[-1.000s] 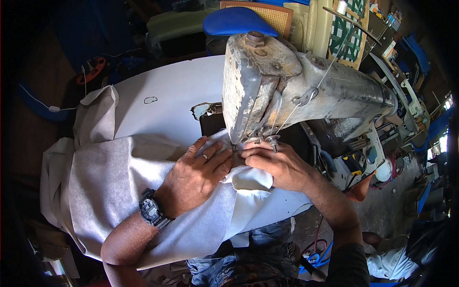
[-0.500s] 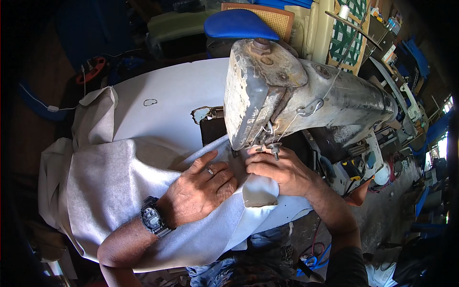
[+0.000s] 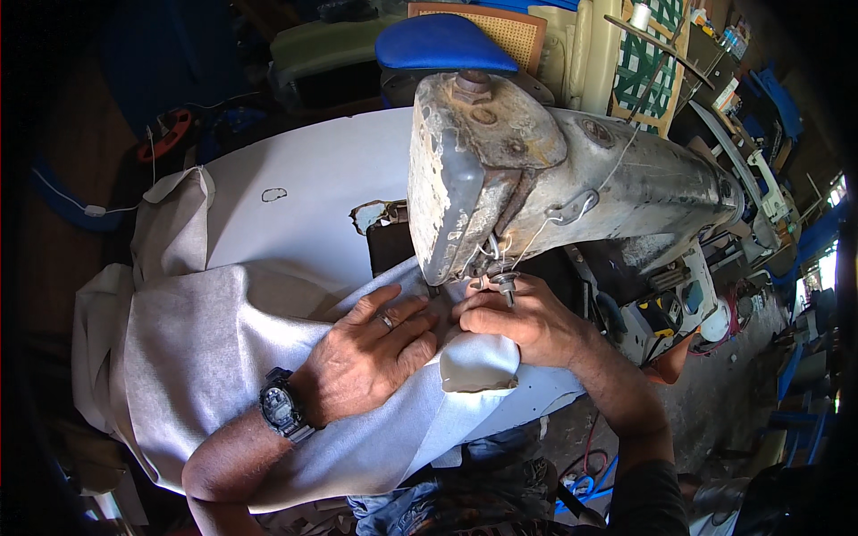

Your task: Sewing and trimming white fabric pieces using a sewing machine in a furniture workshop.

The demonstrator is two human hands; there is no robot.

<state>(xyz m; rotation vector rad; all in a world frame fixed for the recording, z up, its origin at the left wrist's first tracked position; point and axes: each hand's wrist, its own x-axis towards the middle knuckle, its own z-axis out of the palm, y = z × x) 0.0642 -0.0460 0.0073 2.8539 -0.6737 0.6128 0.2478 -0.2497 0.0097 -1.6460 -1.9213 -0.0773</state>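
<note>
Head view: soft light-grey sheet of matte fabric [image 3: 179, 339] spreads in broad folds from left edge area to centre of frame, draped over a smooth white tabletop [image 3: 308, 174] with a chipped, ragged-edged cutout near middle. Left hand [image 3: 365, 362], just left of centre, lies palm down on the fabric, fingers extended and slightly parted, pressing rather than gripping; a plain metal ring [image 3: 387, 321] on one finger, a chunky black plastic wristwatch [image 3: 284, 408] at the wrist. Right hand [image 3: 527, 323], right of centre, fingers curled over the cloth close by the needle area; fingertips partly hidden by metal fittings, so cannot tell if they pinch it. Below it, a rounded fabric flap [image 3: 480, 368] curls up. Above both, a heavy grey metal sewing machine [image 3: 509, 134], paint flaked, bolts rusted, pale thread on its flank. Top centre: glossy blue teardrop-shaped cushion [image 3: 445, 42].
</note>
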